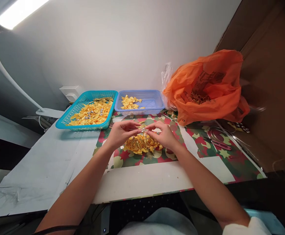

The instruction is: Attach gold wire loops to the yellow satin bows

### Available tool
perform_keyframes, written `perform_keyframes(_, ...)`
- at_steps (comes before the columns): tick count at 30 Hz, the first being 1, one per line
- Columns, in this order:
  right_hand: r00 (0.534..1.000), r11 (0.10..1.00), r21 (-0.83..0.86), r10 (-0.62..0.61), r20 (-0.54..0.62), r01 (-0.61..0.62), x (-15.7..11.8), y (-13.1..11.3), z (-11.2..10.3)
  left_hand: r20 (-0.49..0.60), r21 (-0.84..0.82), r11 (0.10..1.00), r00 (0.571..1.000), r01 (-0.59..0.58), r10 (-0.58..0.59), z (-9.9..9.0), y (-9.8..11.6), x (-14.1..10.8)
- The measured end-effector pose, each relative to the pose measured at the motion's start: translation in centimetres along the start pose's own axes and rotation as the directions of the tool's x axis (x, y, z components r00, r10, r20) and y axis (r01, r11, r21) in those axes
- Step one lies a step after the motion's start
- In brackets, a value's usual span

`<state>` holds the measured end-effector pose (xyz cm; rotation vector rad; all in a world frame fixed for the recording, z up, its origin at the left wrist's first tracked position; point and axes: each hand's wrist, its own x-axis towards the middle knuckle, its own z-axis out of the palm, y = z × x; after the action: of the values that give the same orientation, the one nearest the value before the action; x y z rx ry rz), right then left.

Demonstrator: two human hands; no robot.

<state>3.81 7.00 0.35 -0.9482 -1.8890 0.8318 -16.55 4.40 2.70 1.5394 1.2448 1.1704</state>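
The left hand [123, 133] and the right hand [164, 134] meet over the middle of the surface [46, 163], palms down and fingertips nearly together. Each grip is closed, thumb against fingers, on a small silvery piece [143, 130] between them; its exact shape is too small to tell. Just below the fingers, on the near side, lies a cluster of shiny gold ribbon bows [142, 144] with thin gold strands, resting on a red, green and cream patterned sheet [224, 153]. More thin gold strands [142, 124] show just beyond the fingertips. Behind the left hand, toward the left, a teal plastic basket [83, 127] holds a heap of yellow-gold bows [88, 114] with a few silvery bits among them and gold strands at its far end. Beside it, a lavender basket [152, 103] holds a smaller heap of yellow bows [130, 102] at its left side. To the right of that, an orange plastic bag [213, 109] gapes open over brownish-gold scraps [199, 97], with a clear plastic bag [166, 78] behind its left edge. A pink-handled tool [222, 145] lies at the right on the patterned sheet, and a white lamp [4, 70] arches over the left side.
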Motion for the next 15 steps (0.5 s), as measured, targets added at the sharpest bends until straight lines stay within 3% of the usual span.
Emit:
perform_keyframes(4,0.99,0.987,0.108,0.128,-0.06,-0.121,0.2,0.6,-0.9,0.031,0.007,0.998,0.998,0.06,-0.06,-1.4,0.2,0.1)
perform_keyframes(10,0.95,0.938,0.22,0.295,-0.1,-0.268,-1.5,1.9,-2.7,-0.222,0.038,0.991,0.968,0.125,-0.114,-2.6,-0.5,-2.1)
perform_keyframes(15,0.926,0.894,0.293,0.371,-0.062,-0.339,-2.7,2.5,-3.2,-0.309,0.03,0.972,0.927,0.232,-0.212,-3.2,-1.4,-4.7)
